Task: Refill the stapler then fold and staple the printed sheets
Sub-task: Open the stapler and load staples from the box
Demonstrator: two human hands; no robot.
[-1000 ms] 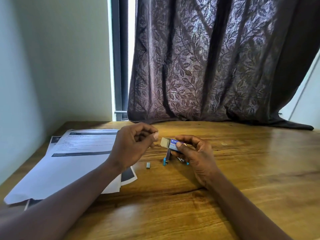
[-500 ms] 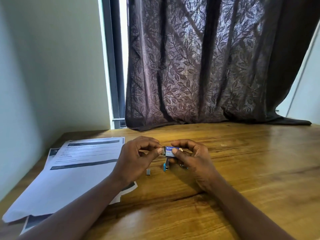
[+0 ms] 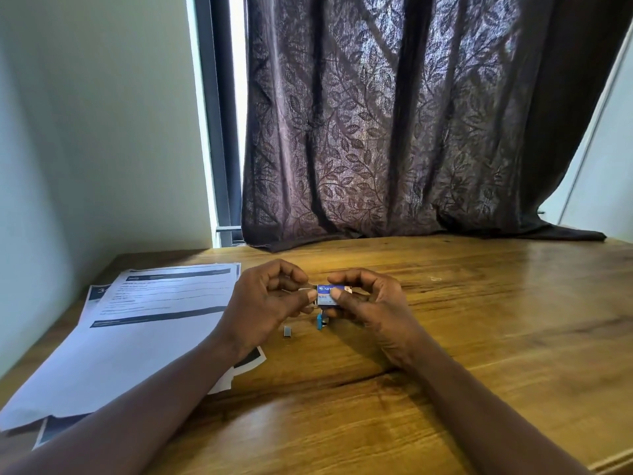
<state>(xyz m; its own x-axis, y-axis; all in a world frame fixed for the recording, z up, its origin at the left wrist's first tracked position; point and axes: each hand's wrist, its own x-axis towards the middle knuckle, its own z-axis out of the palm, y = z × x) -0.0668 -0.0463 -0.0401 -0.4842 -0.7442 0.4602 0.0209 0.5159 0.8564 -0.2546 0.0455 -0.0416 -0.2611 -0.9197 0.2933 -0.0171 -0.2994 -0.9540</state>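
While the right hand (image 3: 370, 303) pinches the staple box (image 3: 329, 294), the left hand (image 3: 267, 303) grips its end. Both hands' fingers curl.

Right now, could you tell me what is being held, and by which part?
The staple box: right hand pinches its middle, left hand its left end.

The right hand (image 3: 373, 313) is covering most of the blue stapler (image 3: 319, 323). It and the left hand (image 3: 263, 303) are hiding the ends of the staple box (image 3: 328, 294). The left forearm is overlapping the printed sheets (image 3: 144, 323). Just below the left hand's fingers a grey piece (image 3: 286, 332) is lying, too small to identify.
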